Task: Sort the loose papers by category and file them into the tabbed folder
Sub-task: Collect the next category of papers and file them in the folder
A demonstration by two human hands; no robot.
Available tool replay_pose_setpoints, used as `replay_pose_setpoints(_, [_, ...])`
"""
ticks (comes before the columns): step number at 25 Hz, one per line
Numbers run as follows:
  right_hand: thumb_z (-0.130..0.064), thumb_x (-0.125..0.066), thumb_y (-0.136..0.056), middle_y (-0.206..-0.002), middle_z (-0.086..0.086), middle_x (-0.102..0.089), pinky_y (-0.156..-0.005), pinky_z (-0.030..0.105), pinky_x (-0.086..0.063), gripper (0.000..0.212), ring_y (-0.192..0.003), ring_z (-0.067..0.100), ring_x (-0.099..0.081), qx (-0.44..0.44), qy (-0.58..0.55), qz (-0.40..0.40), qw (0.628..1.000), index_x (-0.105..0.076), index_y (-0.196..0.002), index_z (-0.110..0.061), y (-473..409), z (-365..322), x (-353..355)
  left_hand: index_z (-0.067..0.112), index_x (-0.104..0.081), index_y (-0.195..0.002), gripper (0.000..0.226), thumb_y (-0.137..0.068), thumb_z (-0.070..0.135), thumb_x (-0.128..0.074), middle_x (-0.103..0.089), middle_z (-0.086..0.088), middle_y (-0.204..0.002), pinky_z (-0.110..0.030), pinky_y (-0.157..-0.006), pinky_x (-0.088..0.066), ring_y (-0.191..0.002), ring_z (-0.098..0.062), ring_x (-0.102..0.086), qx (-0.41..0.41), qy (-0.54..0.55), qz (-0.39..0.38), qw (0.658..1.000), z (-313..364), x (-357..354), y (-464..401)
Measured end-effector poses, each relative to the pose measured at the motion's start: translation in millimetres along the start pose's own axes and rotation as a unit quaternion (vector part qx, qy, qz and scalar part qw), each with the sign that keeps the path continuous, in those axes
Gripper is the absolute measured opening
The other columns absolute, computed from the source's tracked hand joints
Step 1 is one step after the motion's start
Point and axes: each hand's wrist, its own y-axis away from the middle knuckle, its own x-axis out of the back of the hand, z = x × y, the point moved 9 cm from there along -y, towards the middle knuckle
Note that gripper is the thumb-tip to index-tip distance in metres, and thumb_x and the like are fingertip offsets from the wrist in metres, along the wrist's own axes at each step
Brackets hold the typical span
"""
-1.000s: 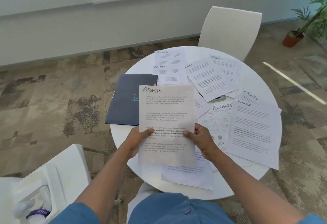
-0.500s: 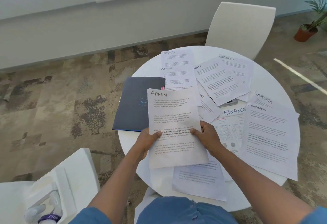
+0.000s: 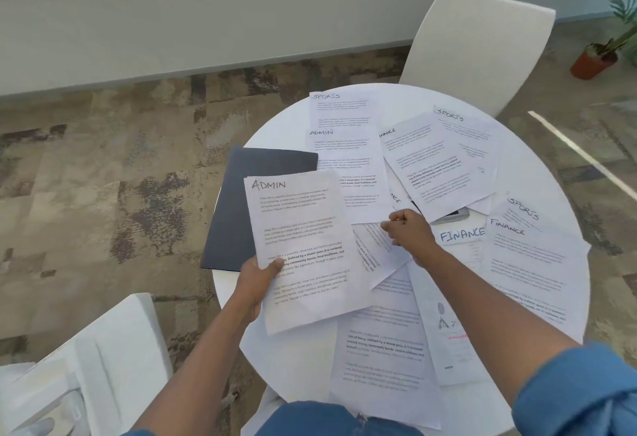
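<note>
Round white bench point(image 3: 275, 132) was paper-strewn on patterned carpet point(image 3: 103, 177); white chair point(image 3: 475, 49) at 12 o'clock; left hand point(image 3: 255, 284) gripped ADMIN sheet point(image 3: 300, 246); right hand point(image 3: 410, 232) curled closed on a loose sheet point(image 3: 375, 256).

A round white tabletop point(image 3: 275, 125) carries scattered papers and a dark folder point(image 3: 234, 215), which lies closed at its left edge and overhangs it. At the far side lie 2 sheets headed SPORTS point(image 3: 339, 108), an ADMIN sheet point(image 3: 348, 173) and a FINANCE sheet point(image 3: 434, 163). On the right, another FINANCE sheet point(image 3: 531, 270) overlaps a SPORTS sheet point(image 3: 524, 210). More pages point(image 3: 382, 360) hang over the near edge.
</note>
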Motion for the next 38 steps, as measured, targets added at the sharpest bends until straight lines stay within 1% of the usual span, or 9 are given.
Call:
replay_pose_setpoints(5, [-0.022,-0.073,-0.082,-0.11,0.009,-0.064,-0.083,0.031,-0.045,0.038,-0.103,0.025,-0.059,0.064,0.204,0.086,0.973,-0.059,-0.114,-0.006,-35,-34,-3,0.012,-0.067,-0.117,0.024,-0.094,0.007,-0.064,-0.074,-0.008,-0.11,-0.044,-0.084,-0.057,-0.1,-0.029,-0.071,0.018,0.037,-0.006,0.999,5,-3,-22])
replay_pose_setpoints(12, [-0.05,-0.074,-0.078,-0.134,0.015,-0.041,-0.095,0.055,-0.043,0.082,-0.127,0.038,-0.04,-0.034,0.344,0.131,0.929,-0.037,-0.136,-0.006,-51,-35,-25,0.014,-0.066,-0.116,0.025,-0.093,0.006,-0.064,-0.073,-0.005,-0.111,-0.038,-0.078,-0.056,-0.101,-0.026,-0.07,0.031,0.064,0.011,0.997,11,12,-34])
replay_pose_setpoints(21, [-0.039,-0.082,-0.074,-0.133,0.019,-0.045,-0.098,0.051,-0.042,0.086,-0.123,0.04,-0.047,-0.053,0.33,0.132,0.933,-0.03,-0.136,-0.008,-57,-37,-30,0.012,-0.064,-0.12,0.028,-0.093,0.006,-0.063,-0.073,-0.006,-0.111,-0.039,-0.076,-0.056,-0.101,-0.027,-0.069,0.05,0.08,0.023,0.995,-1,26,-34])
replay_pose_setpoints(24, [-0.031,-0.08,-0.077,-0.125,0.017,-0.058,-0.097,0.047,-0.044,0.075,-0.123,0.038,-0.05,-0.068,0.303,0.135,0.941,-0.036,-0.132,-0.006,-60,-32,-25,0.014,-0.065,-0.116,0.024,-0.093,0.007,-0.064,-0.074,-0.004,-0.105,-0.037,-0.07,-0.057,-0.095,-0.024,-0.07,0.048,0.079,0.02,0.995,2,28,-32])
replay_pose_setpoints(28, [-0.016,-0.059,-0.084,-0.097,0.01,-0.066,-0.073,0.034,-0.048,0.01,-0.091,0.032,-0.061,-0.035,0.216,0.134,0.966,-0.057,-0.091,-0.009,-56,-34,-20,0.012,-0.065,-0.116,0.024,-0.092,0.007,-0.064,-0.074,-0.007,-0.106,-0.038,-0.071,-0.058,-0.093,-0.025,-0.071,0.047,0.081,0.022,0.995,3,33,-31])
replay_pose_setpoints(29, [-0.015,-0.055,-0.085,-0.094,0.01,-0.065,-0.071,0.034,-0.046,0.007,-0.087,0.032,-0.06,-0.03,0.199,0.142,0.969,-0.057,-0.086,-0.009,-53,-36,-17,0.012,-0.065,-0.115,0.023,-0.092,0.007,-0.064,-0.074,-0.007,-0.105,-0.038,-0.071,-0.058,-0.093,-0.025,-0.071,0.046,0.082,0.02,0.995,4,34,-29])
replay_pose_setpoints(32, [-0.02,-0.05,-0.09,-0.111,0.012,-0.066,-0.078,0.035,-0.051,0.027,-0.097,0.034,-0.064,-0.02,0.163,0.183,0.969,-0.062,-0.111,-0.009,-39,-42,0,0.015,-0.066,-0.112,0.021,-0.093,0.006,-0.063,-0.074,-0.003,-0.103,-0.036,-0.069,-0.058,-0.089,-0.02,-0.072,0.036,0.078,0.015,0.996,4,31,-22])
replay_pose_setpoints(36, [-0.017,-0.048,-0.09,-0.087,0.006,-0.062,-0.072,0.048,-0.06,0.01,-0.078,0.035,-0.066,0.037,0.096,0.195,0.975,-0.056,-0.089,-0.012,-20,-42,24,0.018,-0.067,-0.109,0.02,-0.093,0.006,-0.063,-0.074,-0.001,-0.102,-0.033,-0.067,-0.058,-0.087,-0.018,-0.072,0.029,0.076,0.005,0.997,-2,20,-6])
replay_pose_setpoints(38, [-0.015,-0.048,-0.092,-0.089,0.005,-0.062,-0.07,0.05,-0.06,0.011,-0.08,0.035,-0.067,0.063,0.08,0.2,0.974,-0.059,-0.094,-0.012,-7,-41,38,0.018,-0.066,-0.11,0.02,-0.094,0.006,-0.062,-0.074,-0.001,-0.101,-0.032,-0.065,-0.058,-0.088,-0.018,-0.072,0.025,0.073,-0.003,0.997,-7,15,4])
